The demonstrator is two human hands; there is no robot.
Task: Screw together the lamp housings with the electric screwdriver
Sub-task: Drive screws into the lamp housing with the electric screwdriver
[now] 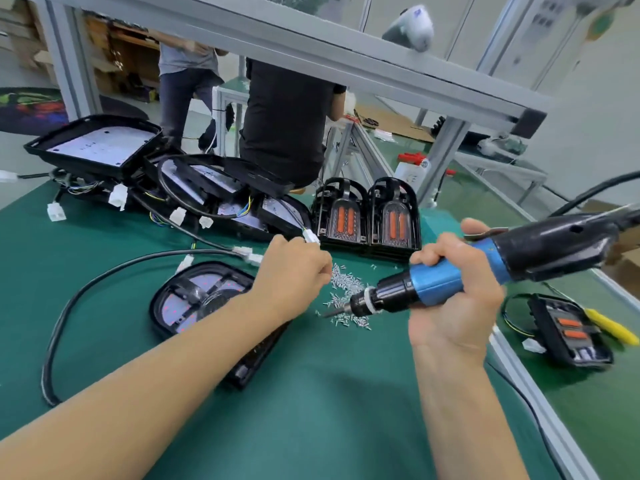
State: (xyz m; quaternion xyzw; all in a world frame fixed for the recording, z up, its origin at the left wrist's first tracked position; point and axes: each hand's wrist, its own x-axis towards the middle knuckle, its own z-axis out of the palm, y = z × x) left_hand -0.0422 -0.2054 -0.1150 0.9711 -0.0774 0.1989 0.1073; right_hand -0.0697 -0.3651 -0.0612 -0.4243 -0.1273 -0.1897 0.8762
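Green felt bench (329, 393) under a blurred grey frame. Left hand (294, 271) over the heap of small silvery screws (346, 296), fingertips curled and hidden; whether pinching one, impossible to tell. Right hand (457, 289) wrapped around the blue-and-black electric screwdriver (450, 271), bit tip lost among screws. Glossy black lamp housing (194, 299) partly covered by the left forearm.

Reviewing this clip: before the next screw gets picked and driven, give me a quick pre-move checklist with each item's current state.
1. Electric screwdriver gripped by right hand: ok.
2. Bit tip free of a screw: cannot tell, blurred.
3. Left hand at the screw pile: ok.
4. Screw pinched in left fingers: cannot tell.
5. Lamp housing lying open-side up on green mat: ok.
6. Black cable clear of the housing: not ok, runs alongside it.
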